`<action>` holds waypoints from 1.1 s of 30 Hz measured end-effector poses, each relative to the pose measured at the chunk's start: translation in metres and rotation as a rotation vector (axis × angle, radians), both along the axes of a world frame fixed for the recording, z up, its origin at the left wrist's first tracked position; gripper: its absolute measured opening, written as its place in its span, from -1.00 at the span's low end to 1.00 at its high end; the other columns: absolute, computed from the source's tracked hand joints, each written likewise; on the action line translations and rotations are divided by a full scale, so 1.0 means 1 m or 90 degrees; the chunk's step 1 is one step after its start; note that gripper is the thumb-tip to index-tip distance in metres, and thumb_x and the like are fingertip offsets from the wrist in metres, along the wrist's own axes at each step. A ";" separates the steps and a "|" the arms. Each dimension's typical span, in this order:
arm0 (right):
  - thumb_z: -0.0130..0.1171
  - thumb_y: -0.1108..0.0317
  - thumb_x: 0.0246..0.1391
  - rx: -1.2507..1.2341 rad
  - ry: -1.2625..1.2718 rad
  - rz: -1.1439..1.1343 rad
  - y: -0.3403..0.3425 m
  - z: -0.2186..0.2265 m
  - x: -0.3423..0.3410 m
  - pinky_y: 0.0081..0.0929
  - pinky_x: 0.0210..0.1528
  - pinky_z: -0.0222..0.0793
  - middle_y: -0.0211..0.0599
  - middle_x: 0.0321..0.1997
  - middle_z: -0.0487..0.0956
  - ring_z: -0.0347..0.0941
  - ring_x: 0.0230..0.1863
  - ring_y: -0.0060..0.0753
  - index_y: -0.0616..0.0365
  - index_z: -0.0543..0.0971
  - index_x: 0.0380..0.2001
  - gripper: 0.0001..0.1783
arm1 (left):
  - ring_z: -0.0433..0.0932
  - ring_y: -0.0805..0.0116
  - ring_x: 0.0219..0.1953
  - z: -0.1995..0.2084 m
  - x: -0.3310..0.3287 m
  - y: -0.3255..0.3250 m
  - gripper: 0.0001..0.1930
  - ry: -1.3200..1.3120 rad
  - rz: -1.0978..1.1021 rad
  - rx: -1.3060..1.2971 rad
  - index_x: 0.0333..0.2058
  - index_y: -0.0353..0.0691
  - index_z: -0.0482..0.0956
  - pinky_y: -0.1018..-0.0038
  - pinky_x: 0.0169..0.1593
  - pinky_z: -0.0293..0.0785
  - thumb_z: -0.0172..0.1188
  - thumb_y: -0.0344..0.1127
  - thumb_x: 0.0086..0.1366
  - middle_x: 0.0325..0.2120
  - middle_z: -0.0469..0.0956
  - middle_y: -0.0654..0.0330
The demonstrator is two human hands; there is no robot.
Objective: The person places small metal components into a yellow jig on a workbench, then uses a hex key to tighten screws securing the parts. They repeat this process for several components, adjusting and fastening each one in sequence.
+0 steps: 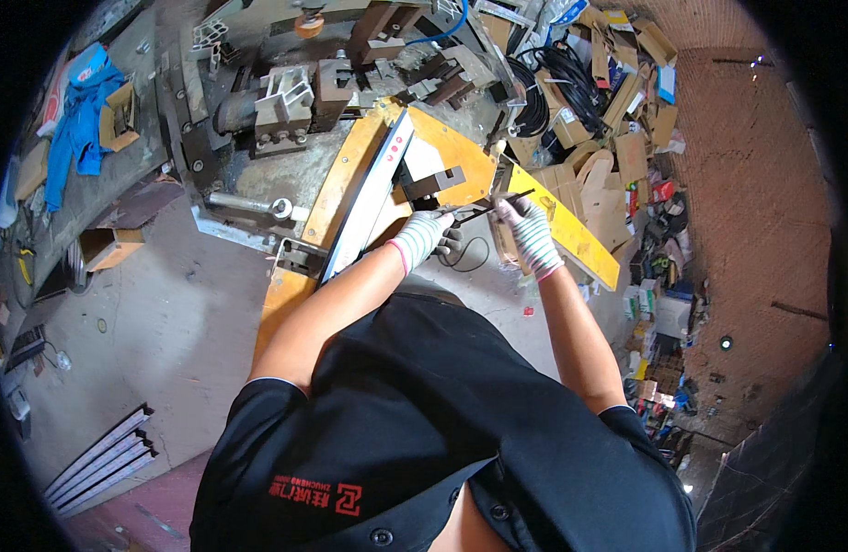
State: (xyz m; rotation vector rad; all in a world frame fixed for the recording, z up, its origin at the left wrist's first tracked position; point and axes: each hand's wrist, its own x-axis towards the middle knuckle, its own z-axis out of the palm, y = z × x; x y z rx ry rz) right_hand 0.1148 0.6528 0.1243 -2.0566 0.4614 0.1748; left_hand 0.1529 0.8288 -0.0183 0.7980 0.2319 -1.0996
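Note:
Both my hands wear white gloves with green stripes and pink cuffs. A thin dark bar (pixel 475 216) spans the space between them, tilted up to the right. My left hand (pixel 424 237) is closed on its left end, and my right hand (pixel 529 230) pinches it near the right end. Left of my left hand lies a long silver metal profile (pixel 373 189) with red marks, slanting across a yellow machine table (pixel 461 152). A dark notched metal block (pixel 433 184) sits on the table just beyond my left hand.
A yellow arm (pixel 580 241) juts out to the right. Machine clamps (pixel 286 106) stand at the far left, near a metal cylinder rod (pixel 249 204). Cardboard boxes (pixel 631 161) and black cable coils (pixel 571 78) pile up at the right. Several metal profiles (pixel 102 460) lie on the floor.

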 end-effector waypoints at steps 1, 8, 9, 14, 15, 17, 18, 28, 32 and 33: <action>0.23 0.17 0.34 0.017 0.001 0.017 -0.002 -0.015 -0.004 -0.53 -0.12 0.44 -0.39 -0.26 0.66 0.52 -0.25 -0.58 0.22 0.64 -0.11 -0.69 | 0.69 0.26 -0.49 0.002 0.004 0.001 -0.70 0.028 -0.046 -0.002 0.12 -0.09 0.48 0.46 -0.56 0.53 0.03 -0.14 0.54 -0.38 0.69 0.12; 0.09 0.05 0.42 0.129 0.041 0.099 -0.021 -0.058 -0.020 -0.49 -0.17 0.44 -0.37 -0.26 0.65 0.51 -0.28 -0.54 0.22 0.61 -0.07 -0.60 | 0.67 0.33 -0.42 0.012 -0.006 0.017 -0.53 -0.075 -0.136 0.047 0.35 0.13 0.32 0.48 -0.44 0.56 0.08 -0.16 0.51 -0.33 0.66 0.14; 0.07 0.07 0.43 0.115 0.053 0.128 -0.025 -0.055 -0.019 -0.48 -0.19 0.43 -0.38 -0.29 0.64 0.49 -0.29 -0.53 0.22 0.60 -0.08 -0.61 | 0.64 0.39 -0.43 0.014 -0.009 0.018 -0.49 -0.056 -0.108 0.088 0.37 0.02 0.32 0.50 -0.41 0.55 0.11 -0.18 0.49 -0.31 0.64 0.20; -0.09 0.03 0.49 0.088 0.146 0.410 -0.038 -0.046 -0.010 -0.45 -0.27 0.44 -0.27 -0.44 0.57 0.50 -0.39 -0.44 0.24 0.56 -0.12 -0.55 | 0.56 0.59 -0.25 0.030 -0.015 0.021 -0.60 -0.196 -0.006 0.135 0.20 -0.25 0.51 0.61 -0.19 0.51 0.16 -0.22 0.48 -0.17 0.62 0.27; -0.07 0.03 0.48 0.036 0.148 0.469 -0.038 -0.048 -0.008 -0.37 -0.20 0.46 -0.16 -0.40 0.59 0.53 -0.34 -0.28 0.26 0.55 -0.09 -0.54 | 0.55 0.60 -0.22 0.034 -0.017 0.019 -0.62 -0.229 0.022 0.157 0.18 -0.27 0.53 0.62 -0.17 0.51 0.15 -0.23 0.48 -0.16 0.62 0.28; -0.02 0.02 0.45 0.031 0.176 0.540 -0.038 -0.055 -0.007 -0.19 0.04 0.45 0.13 -0.23 0.62 0.56 -0.16 0.12 0.29 0.54 0.03 -0.51 | 0.58 0.60 -0.20 0.043 -0.017 0.014 -0.68 -0.281 0.029 0.177 0.10 -0.32 0.57 0.64 -0.15 0.52 0.13 -0.26 0.49 -0.12 0.65 0.28; 0.00 0.02 0.44 0.029 0.174 0.591 -0.040 -0.059 -0.004 -0.22 0.11 0.43 0.15 -0.14 0.63 0.56 -0.08 0.09 0.27 0.54 0.08 -0.50 | 0.60 0.58 -0.20 0.046 -0.017 0.012 -0.69 -0.224 0.024 0.198 0.08 -0.31 0.58 0.63 -0.16 0.53 0.13 -0.27 0.49 -0.14 0.65 0.27; 0.03 0.02 0.41 0.199 0.317 0.488 -0.058 -0.104 -0.029 -0.25 -0.06 0.46 -0.03 -0.31 0.62 0.54 -0.23 -0.13 0.24 0.58 -0.12 -0.56 | 0.68 0.48 -0.30 0.052 -0.018 -0.001 -0.75 -0.099 0.089 0.398 -0.05 -0.22 0.63 0.59 -0.26 0.56 0.19 -0.21 0.45 -0.28 0.67 0.25; 0.02 -0.03 0.42 0.197 0.188 0.388 -0.045 -0.116 -0.055 -0.32 -0.15 0.48 -0.17 -0.34 0.62 0.52 -0.31 -0.32 0.23 0.60 -0.07 -0.52 | 0.67 0.48 -0.33 0.055 -0.013 0.007 -0.75 -0.081 0.100 0.336 -0.05 -0.21 0.62 0.62 -0.32 0.54 0.21 -0.19 0.44 -0.31 0.66 0.25; 0.04 -0.07 0.41 0.227 0.209 0.338 -0.041 -0.117 -0.062 -0.45 -0.29 0.45 -0.31 -0.37 0.60 0.47 -0.43 -0.46 0.21 0.62 -0.07 -0.50 | 0.66 0.48 -0.34 0.055 -0.011 0.009 -0.75 -0.059 0.085 0.334 -0.05 -0.21 0.62 0.63 -0.34 0.53 0.21 -0.20 0.44 -0.32 0.65 0.24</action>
